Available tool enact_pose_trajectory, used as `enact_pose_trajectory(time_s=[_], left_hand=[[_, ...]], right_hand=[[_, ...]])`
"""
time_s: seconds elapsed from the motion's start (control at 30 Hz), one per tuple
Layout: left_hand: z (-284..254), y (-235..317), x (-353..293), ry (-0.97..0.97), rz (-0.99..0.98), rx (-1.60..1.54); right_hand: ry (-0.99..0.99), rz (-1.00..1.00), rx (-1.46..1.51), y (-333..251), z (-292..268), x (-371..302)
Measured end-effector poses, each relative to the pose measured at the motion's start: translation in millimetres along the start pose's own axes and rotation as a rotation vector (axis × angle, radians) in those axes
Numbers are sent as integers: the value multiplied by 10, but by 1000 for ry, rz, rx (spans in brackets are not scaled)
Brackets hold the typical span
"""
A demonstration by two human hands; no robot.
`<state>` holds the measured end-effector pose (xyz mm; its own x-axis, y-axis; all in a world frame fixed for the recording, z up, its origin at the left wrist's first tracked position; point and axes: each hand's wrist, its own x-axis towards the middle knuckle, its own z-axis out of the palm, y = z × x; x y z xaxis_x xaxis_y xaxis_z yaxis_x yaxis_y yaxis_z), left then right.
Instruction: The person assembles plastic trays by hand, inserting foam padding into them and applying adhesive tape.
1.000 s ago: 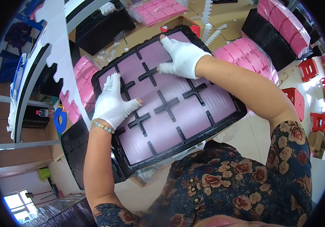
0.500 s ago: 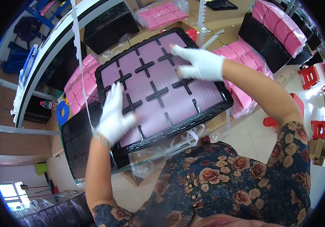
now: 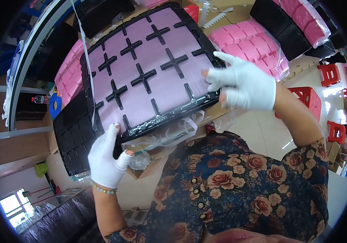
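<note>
— Black plastic tray (image 3: 157,117), packed with pink foam sheets under cross-shaped dividers, fills the upper middle of the frame. Who has hold of it?

— Both gloved hands. The left hand (image 3: 106,160), at the lower left, has its fingers closed on the tray's near corner, thumb wrapped under the rim. The right hand (image 3: 244,87), at the right of centre, touches the tray's right edge with fingers spread open, pressing more than gripping.

— What step does this look like?

— I judge it to be seating or squaring the tray on the stack; a second black tray (image 3: 74,133) shows beneath it at the left. Next, the right hand likely needs a firmer hold along the edge.

— And around it?

— Bagged pink foam (image 3: 254,44) at the upper right, red stools (image 3: 311,95) on the floor at the right, and loose clear plastic wrap (image 3: 169,135) just below the tray.
</note>
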<state>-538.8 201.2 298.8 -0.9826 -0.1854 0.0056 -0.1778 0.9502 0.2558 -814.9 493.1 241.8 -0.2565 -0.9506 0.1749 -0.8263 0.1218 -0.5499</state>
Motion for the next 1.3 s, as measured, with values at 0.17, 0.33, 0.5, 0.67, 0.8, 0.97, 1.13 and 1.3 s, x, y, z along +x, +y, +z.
enact_pose_trajectory(time_s=[0.17, 0.33, 0.5, 0.67, 0.8, 0.97, 1.13, 1.3], left_hand=[[-60, -141, -52, 281, 55, -148], [-69, -330, 365, 719, -147, -310], [144, -391, 434, 35, 140, -27], [-13, 545, 78, -406, 423, -740], [-68, 251, -221, -502, 251, -803], [60, -80, -144, 188, -56, -550], [296, -132, 230, 72, 137, 159], [254, -45, -11, 140, 61, 68]], right_hand=[[330, 60, 472, -371, -186, 384], [456, -567, 460, -1110, 114, 1105], [443, -616, 399, -1459, 564, 1850], [220, -354, -246, -1098, 372, 1611], [27, -30, -591, -992, -116, 880], [136, 254, -764, -276, -361, 311], [187, -74, -385, -312, 91, 257], [-38, 57, -26, -545, -61, 69]])
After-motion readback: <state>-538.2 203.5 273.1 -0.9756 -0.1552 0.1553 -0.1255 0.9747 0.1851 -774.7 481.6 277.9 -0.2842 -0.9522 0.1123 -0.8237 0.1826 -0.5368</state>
